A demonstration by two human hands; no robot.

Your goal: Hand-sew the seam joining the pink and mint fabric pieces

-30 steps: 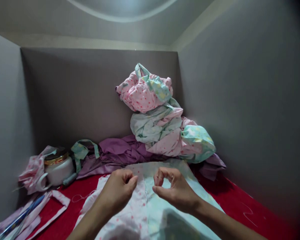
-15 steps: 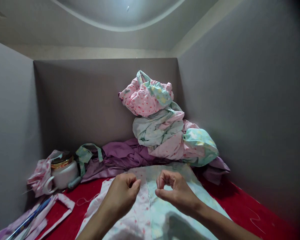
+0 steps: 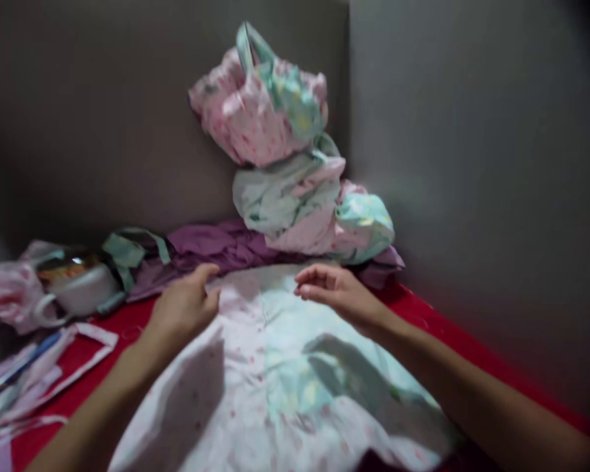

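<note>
Both empty above the pink-and-mint cloth (image 3: 275, 367), our left hand (image 3: 189, 305) is parted, our right hand (image 3: 341, 294) loosely curled; it should handle soft, light, pinched by its edges.

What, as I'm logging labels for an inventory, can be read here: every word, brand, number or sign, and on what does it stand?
No readable text anywhere.
Spread cloth: dots and pastel patches, no lettering that I can make out.
Piled cloth: patterned, no legible words or numbers.
White mug: nothing readable; too blurred to rule out small marks.
Blue pen-like item: any marking is too blurred to read.
</note>
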